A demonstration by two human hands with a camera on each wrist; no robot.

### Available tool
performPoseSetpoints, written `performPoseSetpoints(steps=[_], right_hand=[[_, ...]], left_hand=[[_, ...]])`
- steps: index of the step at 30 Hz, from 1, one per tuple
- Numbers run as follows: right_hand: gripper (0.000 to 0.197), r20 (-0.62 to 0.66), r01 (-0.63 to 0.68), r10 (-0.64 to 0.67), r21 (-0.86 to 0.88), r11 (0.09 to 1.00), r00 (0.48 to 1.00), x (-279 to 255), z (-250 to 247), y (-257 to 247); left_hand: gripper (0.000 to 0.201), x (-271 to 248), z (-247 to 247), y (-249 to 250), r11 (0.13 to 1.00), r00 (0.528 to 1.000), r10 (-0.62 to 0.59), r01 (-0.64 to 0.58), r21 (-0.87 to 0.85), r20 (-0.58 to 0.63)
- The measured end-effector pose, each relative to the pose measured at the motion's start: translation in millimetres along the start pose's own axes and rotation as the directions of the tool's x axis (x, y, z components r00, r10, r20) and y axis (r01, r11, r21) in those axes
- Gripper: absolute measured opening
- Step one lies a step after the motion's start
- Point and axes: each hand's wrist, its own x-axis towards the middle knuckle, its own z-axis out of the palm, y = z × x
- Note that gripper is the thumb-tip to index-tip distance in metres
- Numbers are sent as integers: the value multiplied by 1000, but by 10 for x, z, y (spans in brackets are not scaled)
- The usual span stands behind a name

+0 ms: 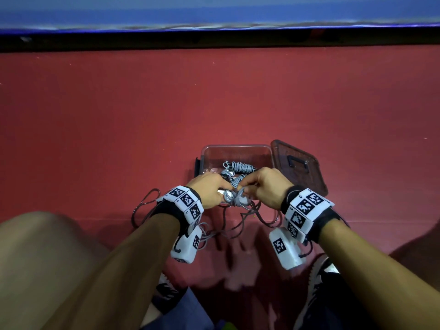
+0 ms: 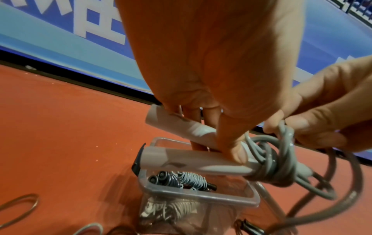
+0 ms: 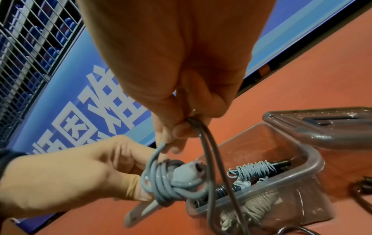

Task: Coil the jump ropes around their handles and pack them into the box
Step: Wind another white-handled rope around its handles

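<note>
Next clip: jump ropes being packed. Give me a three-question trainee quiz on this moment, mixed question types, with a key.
1. True or false: the lid is closed on the clear box.
2. Multiple choice: what does the left hand grip?
A. the box rim
B. the two pale handles held together
C. only loose cord on the floor
3. Short answer: what is the right hand doing with the grey cord?

Key
1. False: the lid lies off the box, beside it on the red floor.
2. B.
3. Its fingers pinch the cord just above the handles, where several turns are already wound; coiled ropes already lie in the box.
</note>
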Motion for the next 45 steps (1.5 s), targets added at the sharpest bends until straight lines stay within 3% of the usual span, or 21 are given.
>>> performPoseSetpoints(steps=[5, 11, 15, 20, 22, 24, 28, 36, 43, 45], right_hand=[[2, -95, 2, 2, 36, 999, 995, 13, 25, 67], [38, -156, -44, 52, 50, 998, 986, 18, 39, 152], [40, -120, -62, 105, 315, 947, 987, 11, 47, 165], [26, -47, -60, 111, 606, 793, 993, -27, 14, 86], [26, -44, -63, 118, 642, 764, 992, -15, 40, 85], [12, -42, -75, 131, 630, 773, 991, 3, 81, 102], [31, -27, -103, 146, 584, 805, 989, 8, 107, 76], [19, 67, -113, 92, 479, 871, 993, -22, 218, 21], [15, 161, -212, 143, 606, 766, 977, -34, 255, -41], [13, 190, -223, 131, 626, 748, 973, -72, 247, -75]], left_hand=[[35, -15, -65, -78, 984, 998, 53, -47, -169, 35], [35, -25, -75, -100, 944, 990, 112, -79, -322, 84], [35, -32, -95, -76, 877, 989, 125, -72, -475, 81], [41, -6, -52, -106, 765, 991, 131, -96, -637, 7], [42, 4, -41, -100, 726, 993, 121, -99, -681, -16], [41, 15, -35, -89, 695, 993, 109, -100, -712, -33], [35, 52, -21, -84, 639, 996, 54, -93, -763, -76], [29, 35, -37, -6, 672, 986, -9, -119, -731, -169], [28, 92, -10, -4, 698, 960, -131, -88, -710, -247], [38, 108, -5, -26, 718, 951, -179, -48, -694, -251]])
